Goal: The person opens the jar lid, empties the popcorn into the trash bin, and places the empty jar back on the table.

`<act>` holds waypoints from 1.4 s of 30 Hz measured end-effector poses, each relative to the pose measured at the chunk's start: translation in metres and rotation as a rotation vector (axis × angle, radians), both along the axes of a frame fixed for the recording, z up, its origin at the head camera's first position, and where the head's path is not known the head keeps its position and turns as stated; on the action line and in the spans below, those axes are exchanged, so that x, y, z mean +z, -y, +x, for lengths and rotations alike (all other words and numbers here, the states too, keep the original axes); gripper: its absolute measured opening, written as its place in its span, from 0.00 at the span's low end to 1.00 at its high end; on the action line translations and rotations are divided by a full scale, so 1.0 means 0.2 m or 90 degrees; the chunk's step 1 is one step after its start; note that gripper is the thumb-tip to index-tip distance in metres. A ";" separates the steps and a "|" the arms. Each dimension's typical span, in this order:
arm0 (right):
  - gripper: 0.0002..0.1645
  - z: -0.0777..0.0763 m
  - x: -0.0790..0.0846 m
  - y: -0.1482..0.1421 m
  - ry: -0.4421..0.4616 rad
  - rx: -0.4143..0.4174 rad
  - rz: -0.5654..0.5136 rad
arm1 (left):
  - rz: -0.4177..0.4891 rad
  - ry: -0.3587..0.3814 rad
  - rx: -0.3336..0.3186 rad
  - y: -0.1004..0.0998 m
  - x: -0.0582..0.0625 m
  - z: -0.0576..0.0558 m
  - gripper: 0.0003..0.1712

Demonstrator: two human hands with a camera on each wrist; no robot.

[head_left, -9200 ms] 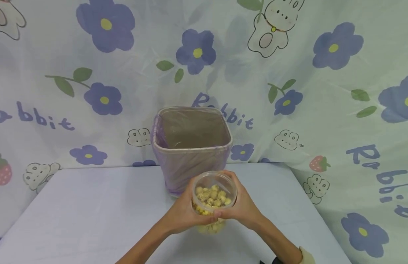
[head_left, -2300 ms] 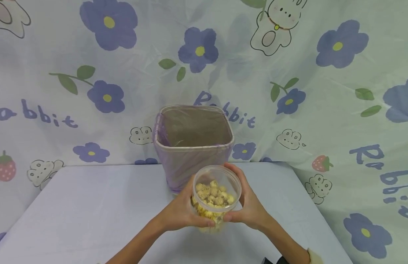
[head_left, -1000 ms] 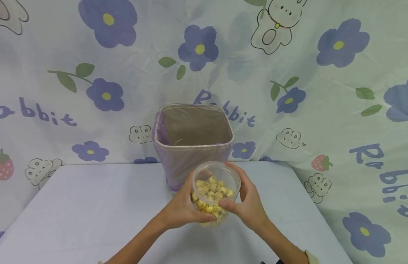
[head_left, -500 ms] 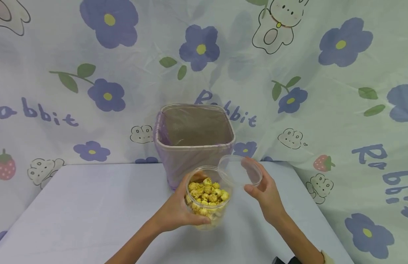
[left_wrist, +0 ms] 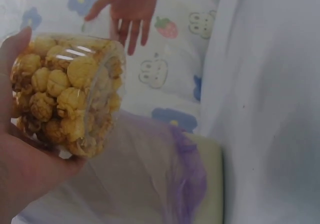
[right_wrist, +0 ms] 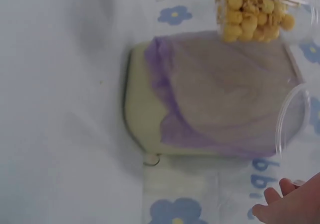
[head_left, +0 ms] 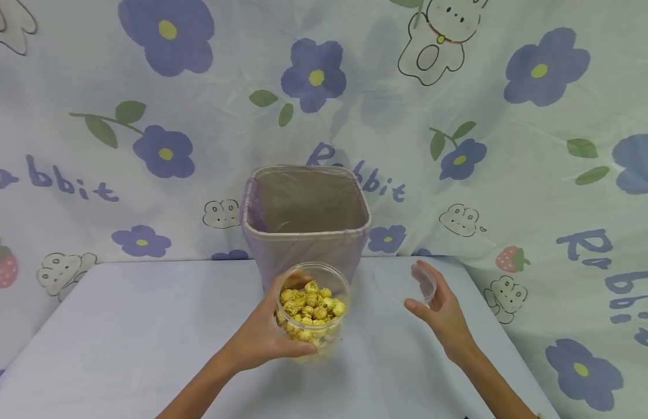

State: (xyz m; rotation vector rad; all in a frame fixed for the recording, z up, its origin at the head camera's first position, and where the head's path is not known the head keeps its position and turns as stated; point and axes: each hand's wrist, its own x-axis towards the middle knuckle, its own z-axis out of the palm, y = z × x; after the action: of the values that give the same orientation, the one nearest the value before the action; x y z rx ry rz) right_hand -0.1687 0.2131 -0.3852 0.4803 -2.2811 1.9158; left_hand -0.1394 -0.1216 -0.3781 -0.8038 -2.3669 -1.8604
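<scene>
My left hand (head_left: 263,337) grips a clear plastic jar (head_left: 324,331) from its left side, thumb across the front and fingers behind. Round yellow popcorn (head_left: 312,305) fills much of the uncovered jar, which stands roughly upright above the table. In the left wrist view the popcorn shows through the wall of the jar (left_wrist: 70,84). Off to the right, my right hand (head_left: 446,320) holds a clear round lid (head_left: 427,284) by its edge, between thumb and fingers. The lid is hard to make out. In the right wrist view part of the lid's rim (right_wrist: 281,121) shows beside my fingers.
Behind the jar stands a square bin (head_left: 308,251) lined with a thin purple plastic bag (left_wrist: 192,184). It sits on a white-covered table (head_left: 145,331). A curtain (head_left: 224,70) printed with flowers and rabbits hangs at the back and right. A tiny speck (head_left: 342,339) lies on the table.
The lid has come off the jar in my right hand and moved right, away from it. My left hand has shifted the jar slightly left. The bin has stayed put.
</scene>
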 end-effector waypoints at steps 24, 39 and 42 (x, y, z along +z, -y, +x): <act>0.59 0.02 -0.41 -0.24 0.180 -0.068 0.299 | -0.037 -0.023 0.084 0.25 0.04 0.07 0.62; 0.62 0.09 -0.52 -0.27 0.203 -0.088 0.406 | -0.049 -0.105 0.140 0.42 0.11 0.06 0.65; 0.64 0.10 -0.53 -0.29 0.188 -0.081 0.447 | -0.054 -0.113 0.147 0.44 0.12 0.06 0.65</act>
State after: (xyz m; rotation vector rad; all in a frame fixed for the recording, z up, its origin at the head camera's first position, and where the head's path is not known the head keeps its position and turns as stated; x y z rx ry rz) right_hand -0.1490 0.2702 -0.4921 0.0996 -3.0669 1.1394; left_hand -0.1283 -0.2098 -0.3532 -0.6385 -2.3284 -1.5435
